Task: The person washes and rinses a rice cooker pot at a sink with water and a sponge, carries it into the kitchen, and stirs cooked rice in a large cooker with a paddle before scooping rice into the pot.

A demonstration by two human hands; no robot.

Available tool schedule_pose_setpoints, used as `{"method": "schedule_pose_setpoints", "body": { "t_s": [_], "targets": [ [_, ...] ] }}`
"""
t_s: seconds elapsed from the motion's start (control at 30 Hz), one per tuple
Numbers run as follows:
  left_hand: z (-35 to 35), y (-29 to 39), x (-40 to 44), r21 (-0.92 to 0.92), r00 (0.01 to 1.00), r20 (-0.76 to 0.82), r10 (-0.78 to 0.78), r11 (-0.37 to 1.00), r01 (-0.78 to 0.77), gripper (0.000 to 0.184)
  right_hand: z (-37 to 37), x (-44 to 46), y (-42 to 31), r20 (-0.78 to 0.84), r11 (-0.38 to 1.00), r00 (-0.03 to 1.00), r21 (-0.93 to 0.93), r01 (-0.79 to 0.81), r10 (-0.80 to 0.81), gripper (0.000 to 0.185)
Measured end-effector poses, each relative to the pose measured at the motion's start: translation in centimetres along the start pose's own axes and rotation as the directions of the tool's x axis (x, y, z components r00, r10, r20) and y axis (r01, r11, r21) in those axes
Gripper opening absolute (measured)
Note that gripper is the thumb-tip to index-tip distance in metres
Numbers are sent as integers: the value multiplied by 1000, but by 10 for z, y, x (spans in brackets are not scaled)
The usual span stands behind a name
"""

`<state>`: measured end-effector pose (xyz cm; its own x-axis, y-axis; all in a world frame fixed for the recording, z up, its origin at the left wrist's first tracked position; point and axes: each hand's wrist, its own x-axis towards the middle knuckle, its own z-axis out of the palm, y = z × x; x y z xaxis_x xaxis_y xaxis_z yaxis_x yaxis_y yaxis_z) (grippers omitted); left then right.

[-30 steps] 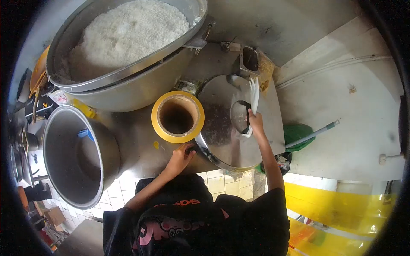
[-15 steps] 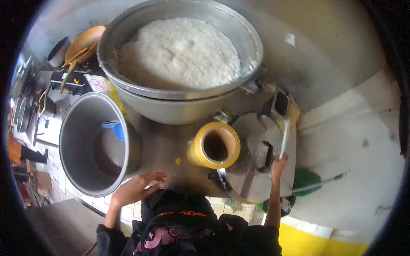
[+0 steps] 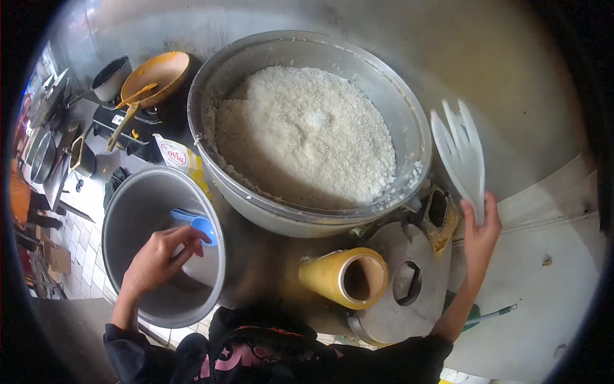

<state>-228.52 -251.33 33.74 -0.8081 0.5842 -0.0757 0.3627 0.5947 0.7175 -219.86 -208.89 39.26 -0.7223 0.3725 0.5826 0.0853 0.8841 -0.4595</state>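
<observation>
partly hidden white fork (image 3: 467, 160) in right hand (image 3: 484, 228)

steel counter (image 3: 259, 265) carries most of it. big pot (image 3: 281, 225) sits at the back, middle. yellow roll (image 3: 320, 275) stands on end nearer the front, just beside the round lid (image 3: 419, 310); what's under the lid is hidden. small tin (image 3: 437, 212) is behind the lid. bag (image 3: 176, 155) is left of the big pot. grey pot (image 3: 137, 214), left end: base hidden, can't tell what it's on. floor (image 3: 93, 265) is white tile, cardboard box (image 3: 59, 261) looks to be on it, far left.
</observation>
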Motion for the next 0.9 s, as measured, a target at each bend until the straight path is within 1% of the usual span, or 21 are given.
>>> {"method": "schedule_pose_setpoints", "body": {
  "t_s": [0.07, 0.1, 0.13, 0.17, 0.2, 0.23, 0.27, 0.3, 0.37, 0.4, 0.43, 0.47, 0.5, 0.53, 0.6, 0.63, 0.7, 0.73, 0.77, 0.83, 0.9],
  "targets": [
    [-10, -9, 6, 6, 996, -81, -21, 1000, 21, 16, 12, 11, -8, -47, 1000, 999, -4, 12, -13, 24],
    [-13, -9, 6, -17, 983, -141, -117, 993, 116, 20, 14, 11, -5, -63, 999, 997, -37, -39, 37, 24],
    [-14, -27, 5, 71, 979, -201, -38, 996, 54, 22, 16, 3, 5, -118, 996, 991, -47, -74, 68, 27],
    [-16, -35, 4, 79, 957, -233, -171, 978, 193, 22, 16, -14, 17, -173, 992, 980, -65, -109, 96, 30],
    [-15, -52, 1, 125, 952, -281, -121, 979, 161, 23, 17, -37, 34, -226, 965, 959, -159, -210, 171, 33],
    [-18, -79, -7, 38, 935, -294, -199, 975, 220, 23, 20, -63, 52, -279, 923, 933, -243, -297, 227, 37],
    [-25, -132, -19, -419, 948, -233, -216, 902, 103, 19, 25, -91, 63, -253, 874, 893, -230, -429, 372, 39],
    [-23, -88, -18, 120, 906, -335, -257, 942, 312, 20, 31, -121, 73, -221, 817, 839, -205, -539, 498, 42],
    [-18, -109, -26, 76, 879, -372, -298, 934, 349, 22, 48, -183, 108, -55, 742, 779, -271, -613, 624, 43],
    [-15, -118, -39, 37, 834, -428, -349, 915, 402, 23, 58, -212, 126, -27, 750, 783, -266, -605, 622, 43],
    [-12, -115, -43, 49, 778, -469, -419, 867, 496, 21, 70, -235, 137, -50, 788, 865, -390, -477, 500, 41],
    [-12, -146, -57, -43, 804, -475, -357, 922, 385, 19, 79, -251, 150, -52, 818, 909, -417, -396, 414, 40],
    [-8, -124, -57, -34, 782, -522, -341, 924, 381, 18, 87, -263, 158, -54, 838, 945, -448, -313, 324, 39],
    [-10, -140, -72, 174, 779, -514, -359, 846, 504, 18, 85, -274, 174, -34, 886, 933, -303, -350, 357, 39],
    [-18, -124, -72, 77, 746, -601, -286, 909, 411, 15, 83, -291, 203, 59, 874, 877, 79, -480, 476, 40],
    [-22, -126, -78, 236, 733, -644, -220, 854, 464, 15, 88, -274, 189, 73, 953, 959, -154, -259, 273, 39],
    [-26, -158, -99, 309, 675, -713, -189, 780, 544, 18, 78, -253, 173, 158, 923, 947, -313, -222, 281, 36],
    [-26, -173, -110, 337, 665, -734, -136, 778, 531, 23, 70, -253, 178, 216, 859, 843, -274, -432, 492, 35],
    [-22, -189, -121, 327, 654, -742, -147, 772, 545, 23, 66, -237, 170, 228, 868, 848, -270, -418, 479, 35],
    [-10, -216, -139, 174, 532, -810, -247, 765, 620, 37, 42, -206, 149, 145, 832, 868, -394, -390, 475, 26],
    [-6, -243, -155, 77, 520, -802, -292, 814, 576, 41, 27, -142, 90, 53, 880, 946, -388, -275, 320, 21]
  ]
}}
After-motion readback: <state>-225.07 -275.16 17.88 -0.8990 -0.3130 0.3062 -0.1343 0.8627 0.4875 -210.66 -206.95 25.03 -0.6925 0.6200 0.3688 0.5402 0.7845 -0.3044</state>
